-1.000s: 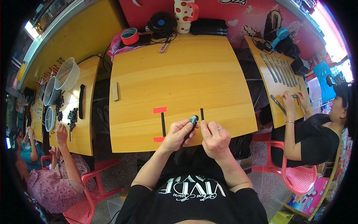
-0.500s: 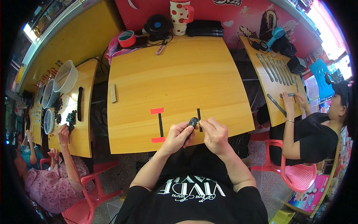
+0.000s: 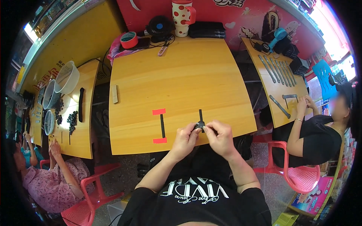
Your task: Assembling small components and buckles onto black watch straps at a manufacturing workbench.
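Over the near edge of the wooden table (image 3: 177, 83), both hands meet around a small dark, shiny piece (image 3: 200, 124) whose kind I cannot make out. My left hand (image 3: 184, 141) pinches it from the left, thumb uppermost. From the other side my right hand (image 3: 220, 138) has its thumb and fingers closed on the right end of the piece. Fingers cover part of it. Just beyond the hands, a thin black strip (image 3: 200, 114) lies on the tabletop. Left of them, another black strip (image 3: 162, 126) runs between two red tape pieces (image 3: 159, 111).
A beige block (image 3: 114, 94) lies at the left edge. Along the back stand red tape (image 3: 129, 40), a black fan (image 3: 160, 25), a cutter knife (image 3: 163, 50) and a dotted tumbler (image 3: 181, 19). People work at side tables, with plastic tubs (image 3: 67, 78) left and grey strips (image 3: 277, 70) right.
The dark piece has turned between my fingers, and my right hand has come in closer against it. The left person's hand has left the black pieces; the right person's hand has left a grey strip.
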Demonstrator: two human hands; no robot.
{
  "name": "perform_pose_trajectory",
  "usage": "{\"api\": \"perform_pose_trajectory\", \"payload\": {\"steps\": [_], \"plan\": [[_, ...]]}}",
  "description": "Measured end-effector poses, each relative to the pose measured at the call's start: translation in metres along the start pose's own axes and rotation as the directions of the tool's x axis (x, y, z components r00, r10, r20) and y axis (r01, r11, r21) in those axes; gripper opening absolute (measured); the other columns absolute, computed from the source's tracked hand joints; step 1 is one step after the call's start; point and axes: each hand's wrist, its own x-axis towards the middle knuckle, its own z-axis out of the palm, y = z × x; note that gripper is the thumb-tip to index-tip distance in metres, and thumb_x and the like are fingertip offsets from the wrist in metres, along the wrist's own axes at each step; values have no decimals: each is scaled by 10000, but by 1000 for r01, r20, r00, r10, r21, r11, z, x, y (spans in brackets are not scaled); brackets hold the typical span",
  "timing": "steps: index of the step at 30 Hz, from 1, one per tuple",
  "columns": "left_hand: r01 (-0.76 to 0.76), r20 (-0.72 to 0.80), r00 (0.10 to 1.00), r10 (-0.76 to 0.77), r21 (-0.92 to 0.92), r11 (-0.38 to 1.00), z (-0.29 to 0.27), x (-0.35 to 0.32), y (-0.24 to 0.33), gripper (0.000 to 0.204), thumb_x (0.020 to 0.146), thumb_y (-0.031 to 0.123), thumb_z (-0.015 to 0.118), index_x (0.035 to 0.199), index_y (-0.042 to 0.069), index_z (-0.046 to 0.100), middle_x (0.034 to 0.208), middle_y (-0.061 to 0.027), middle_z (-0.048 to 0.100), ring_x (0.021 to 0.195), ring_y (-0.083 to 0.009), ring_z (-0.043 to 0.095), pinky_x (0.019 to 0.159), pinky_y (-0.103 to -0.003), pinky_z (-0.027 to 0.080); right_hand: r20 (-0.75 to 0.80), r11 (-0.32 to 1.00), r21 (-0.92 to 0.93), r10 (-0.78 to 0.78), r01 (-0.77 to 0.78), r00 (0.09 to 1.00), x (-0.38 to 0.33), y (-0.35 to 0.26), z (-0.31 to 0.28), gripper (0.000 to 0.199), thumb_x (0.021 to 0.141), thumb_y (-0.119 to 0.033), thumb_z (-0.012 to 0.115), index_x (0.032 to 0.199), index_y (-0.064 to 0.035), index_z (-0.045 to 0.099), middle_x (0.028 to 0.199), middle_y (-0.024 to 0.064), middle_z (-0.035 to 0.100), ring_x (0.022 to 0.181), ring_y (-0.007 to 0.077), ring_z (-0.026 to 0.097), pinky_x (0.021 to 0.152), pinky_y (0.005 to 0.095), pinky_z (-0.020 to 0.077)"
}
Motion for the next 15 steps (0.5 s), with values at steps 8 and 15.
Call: {"api": "perform_pose_trajectory", "payload": {"steps": [8, 15], "plan": [[-231, -112, 962, 250, 158, 960, 13, -6, 2, 99, 929, 76, 579, 894, -16, 590, 637, -127, 577, 587, -243, 612, 543, -332, 457, -134, 978, -1, -207, 209, 969, -33, -7, -2, 60, 831, 63, 647, 855, 18, 615, 652, 104, 565, 533, 205, 568, 478, 295, 419], [113, -44, 993, -112, 0, 994, 1, -5, -9, 196, 974, 126, 543, 826, -3, 550, 595, -78, 561, 516, -179, 563, 487, -324, 429, -332, 967, -10, -243, 255, 911, -11, -48, -39, 23, 888, 37, 600, 876, 20, 610, 696, 65, 566, 591, 118, 515, 526, 245, 396]]}}
